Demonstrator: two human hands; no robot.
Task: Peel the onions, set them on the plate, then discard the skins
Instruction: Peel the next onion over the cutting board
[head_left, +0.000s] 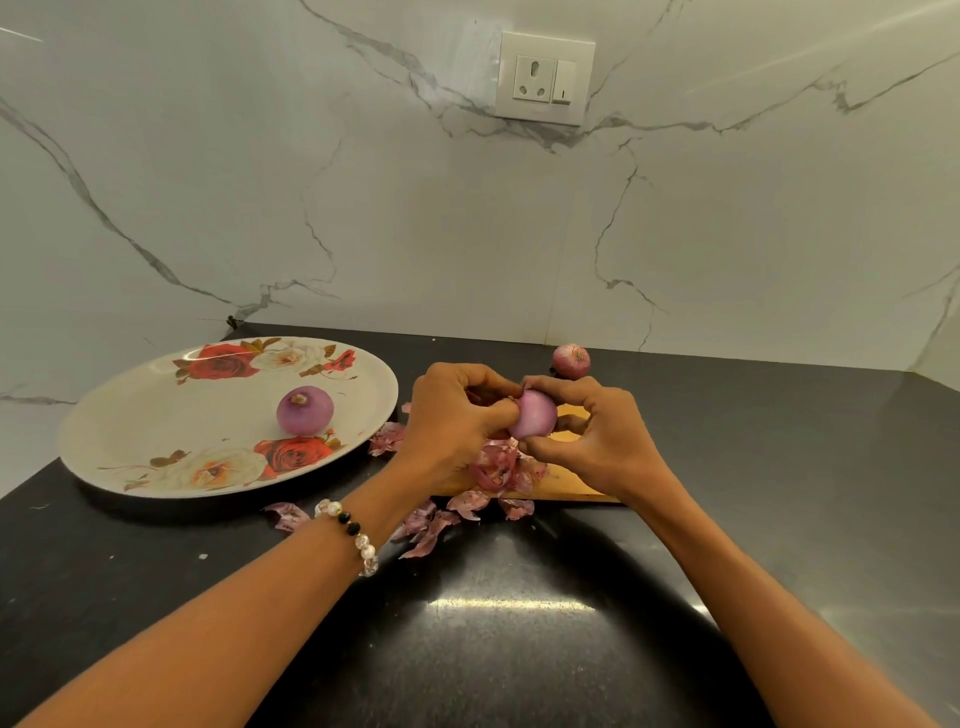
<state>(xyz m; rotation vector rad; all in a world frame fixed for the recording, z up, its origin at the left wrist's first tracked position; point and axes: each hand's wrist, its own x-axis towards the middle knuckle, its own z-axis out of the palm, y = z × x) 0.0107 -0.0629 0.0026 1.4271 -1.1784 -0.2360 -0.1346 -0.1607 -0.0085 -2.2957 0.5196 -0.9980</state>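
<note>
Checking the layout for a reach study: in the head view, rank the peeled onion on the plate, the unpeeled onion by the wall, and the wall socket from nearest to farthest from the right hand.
From the right hand:
1. Unpeeled onion, just behind it.
2. Peeled onion, left, on the plate.
3. Wall socket, high on the wall.

I see bare black stone countertop (779, 467) open to my right. Leftward, the round floral plate (156, 415) takes up the surface. Loose purple onion skins (431, 525) litter the near approach; a small unpeeled red onion (571, 360) sits by the marble wall (467, 234).
</note>
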